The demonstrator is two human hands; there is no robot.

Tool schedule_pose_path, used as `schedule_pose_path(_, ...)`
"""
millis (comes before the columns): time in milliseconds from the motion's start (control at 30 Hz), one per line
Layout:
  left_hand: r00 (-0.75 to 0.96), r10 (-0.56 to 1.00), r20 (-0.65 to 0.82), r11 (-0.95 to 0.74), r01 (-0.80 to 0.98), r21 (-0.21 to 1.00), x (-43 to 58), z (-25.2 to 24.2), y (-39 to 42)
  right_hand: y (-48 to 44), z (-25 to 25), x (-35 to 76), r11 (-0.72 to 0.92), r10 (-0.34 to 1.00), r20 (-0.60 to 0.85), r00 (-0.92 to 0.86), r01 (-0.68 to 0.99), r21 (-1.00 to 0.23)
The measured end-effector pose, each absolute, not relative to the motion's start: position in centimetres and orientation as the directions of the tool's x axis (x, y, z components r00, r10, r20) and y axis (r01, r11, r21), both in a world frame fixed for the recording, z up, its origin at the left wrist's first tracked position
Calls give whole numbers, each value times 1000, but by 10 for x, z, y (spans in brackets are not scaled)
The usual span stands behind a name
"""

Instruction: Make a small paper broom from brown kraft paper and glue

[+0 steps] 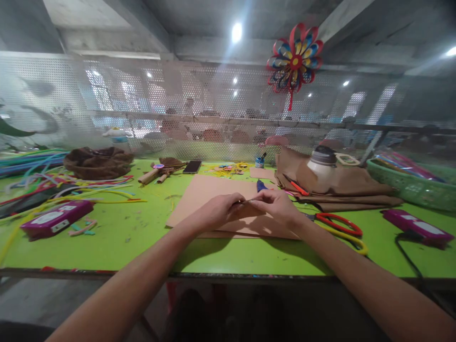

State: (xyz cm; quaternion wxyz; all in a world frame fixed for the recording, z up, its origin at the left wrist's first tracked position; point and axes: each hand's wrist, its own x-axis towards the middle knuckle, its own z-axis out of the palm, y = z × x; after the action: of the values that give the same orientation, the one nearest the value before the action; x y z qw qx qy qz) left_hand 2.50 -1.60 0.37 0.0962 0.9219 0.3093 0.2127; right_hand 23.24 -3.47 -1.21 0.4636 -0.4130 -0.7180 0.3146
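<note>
Both hands meet above a tan sheet of cardboard (199, 194) lying on the green table. My left hand (226, 207) is closed, its fingertips pinching one end of a thin brown strip (246, 201). At the strip's other end, my right hand (276, 205) pinches too, thumb against forefinger. What the strip is made of is too small to tell. Just behind the right fingers shows a dark blue tip (261, 185), partly hidden. To the right of that hand lie scissors (338, 223) with one red and one yellow handle loop.
Purple boxes (59, 218) stand left and right, the right one (416, 225) with a black cable. Brown folded material (356, 192), a white bottle (321, 164) and a green basket (420, 185) are at right. A phone (192, 166), yellow scraps (231, 168) and coloured strips (32, 164) lie further back.
</note>
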Motion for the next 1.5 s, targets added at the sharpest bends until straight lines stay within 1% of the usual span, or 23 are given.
schedule_pose_path(167, 700, 622, 351, -783, 560, 271, 25, 1, -14, -31, -15, 235, 473, 879, 422, -223, 297, -830)
schedule_pose_path(300, 719, 604, 343, -797, 545, 260, 25, 2, -15, -29, -13, 236, 495, 844, 390, -367, 258, -830)
schedule_pose_path(367, 724, 604, 333, -797, 538, 275, 26, 4, -17, -29, -12, 237, 484, 840, 367, -399, 246, -840)
schedule_pose_path(500, 724, 590, 357, -806, 504, 310, 26, 5, -20, -28, -12, 236, 405, 885, 329, -329, 198, -893)
schedule_pose_path(600, 724, 572, 385, -819, 480, 314, 26, 3, -19, -28, -13, 236, 367, 904, 306, -298, 177, -913)
schedule_pose_path(767, 706, 596, 383, -801, 491, 342, 25, 2, -17, -29, -13, 235, 426, 894, 373, -248, 216, -878)
schedule_pose_path(867, 695, 617, 368, -784, 505, 360, 26, 3, -18, -30, -14, 234, 455, 882, 408, -236, 204, -867)
schedule_pose_path(1000, 687, 627, 367, -779, 538, 323, 27, 3, -18, -30, -16, 232, 457, 881, 416, -227, 173, -873)
schedule_pose_path(1100, 672, 641, 370, -767, 563, 307, 27, 3, -17, -28, -17, 233, 433, 894, 395, -212, 179, -883)
schedule_pose_path(1233, 667, 684, 296, -726, 584, 362, 19, 5, -12, -23, -15, 238, 391, 917, 359, -175, 209, -896)
schedule_pose_path(1333, 700, 669, 250, -731, 558, 393, 13, 5, -7, -21, -14, 241, 359, 928, 323, -186, 215, -908)
schedule_pose_path(1400, 702, 665, 257, -740, 568, 360, 12, 6, -6, -21, -14, 242, 331, 936, 291, -196, 214, -919)
schedule_pose_path(1500, 684, 670, 288, -742, 617, 262, 15, 8, -9, -21, -15, 242, 298, 947, 263, -183, 200, -934)
